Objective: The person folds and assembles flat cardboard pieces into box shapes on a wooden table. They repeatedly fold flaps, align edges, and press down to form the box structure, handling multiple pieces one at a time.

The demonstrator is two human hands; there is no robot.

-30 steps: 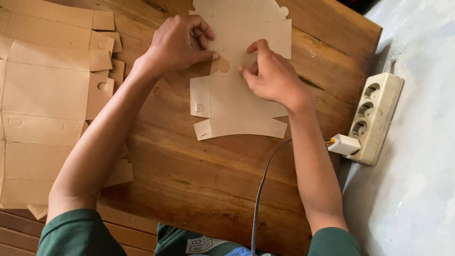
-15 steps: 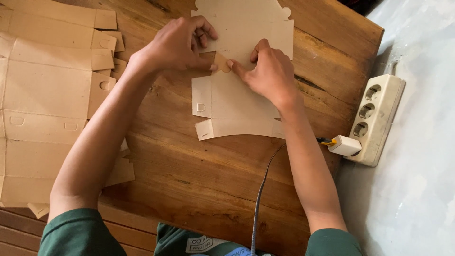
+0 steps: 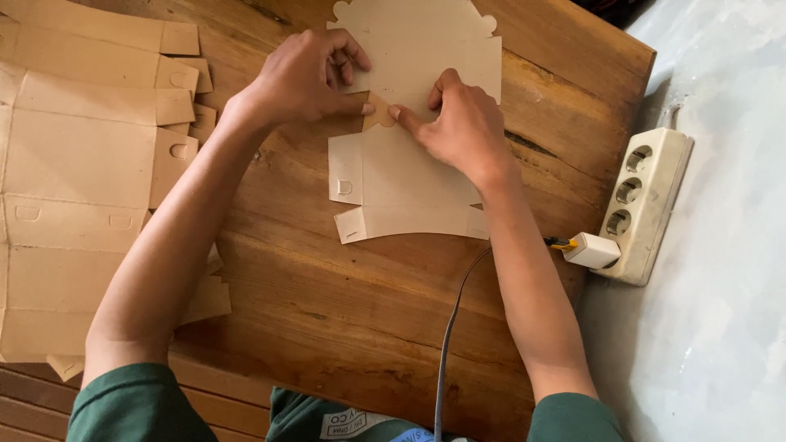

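Pressing down on the blank (image 3: pixel 409 176), both hands meet at a notch in its left edge. The left hand (image 3: pixel 307 78) lies with its fingers curled and its thumb tip flat on the card; its grip is pinched together on that edge. The right hand (image 3: pixel 458 127) rests across the middle with its forefinger stretched to the same notch; its grip clamps the blank to the worktop (image 3: pixel 344 303) rather than closing round it. The blank lies flat at the far middle of the worktop, scalloped end away from the person.

Risks:
- Uneven thumb pressure probably creases the card off its score line.
- A pull at the notch may tear the thin neck there.
- The cable (image 3: pixel 450 327) under the right forearm could snag and tug the plug (image 3: pixel 591 250) from the power strip (image 3: pixel 643 205).
- A left elbow sweep may scatter the stack (image 3: pixel 78 164) of blanks.
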